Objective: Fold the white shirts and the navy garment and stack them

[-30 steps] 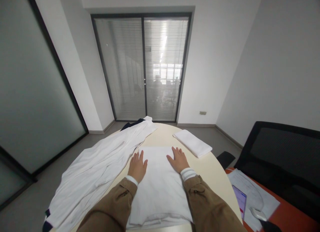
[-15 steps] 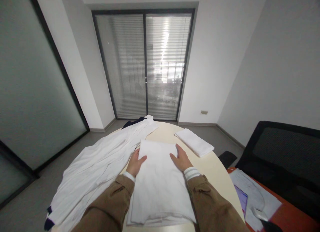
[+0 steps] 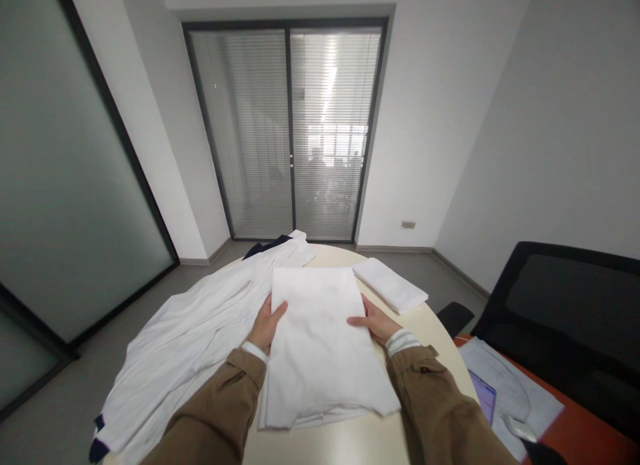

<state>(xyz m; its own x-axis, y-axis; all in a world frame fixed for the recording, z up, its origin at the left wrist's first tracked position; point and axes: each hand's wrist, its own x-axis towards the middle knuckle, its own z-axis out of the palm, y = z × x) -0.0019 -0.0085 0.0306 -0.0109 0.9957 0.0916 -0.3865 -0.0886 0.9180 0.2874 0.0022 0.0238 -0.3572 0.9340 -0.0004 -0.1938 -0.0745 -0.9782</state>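
A folded white cloth (image 3: 320,338), perhaps a garment, is held in front of me above the round table. My left hand (image 3: 266,321) grips its left edge, thumb on top and fingers hidden underneath. On the opposite edge, my right hand (image 3: 376,320) holds it the same way, thumb across the upper face. The near end of the cloth hangs in loose layers. Left of it lies a spread heap of white garments (image 3: 185,345) with dark navy parts. A smaller folded white cloth (image 3: 391,285) rests beyond my right hand.
The cream round table (image 3: 445,345) has its edge curving along the right. Beside it stand a black mesh chair (image 3: 565,318) and an orange-red surface (image 3: 595,435) with white sheets, a purple-screened phone (image 3: 483,395) and a white-grey device (image 3: 520,427). A glass partition (image 3: 290,131) stands behind.
Both hands have gripped the folded cloth by its sides and raised it slightly, shifting it away from me. More bare table shows at its near end.
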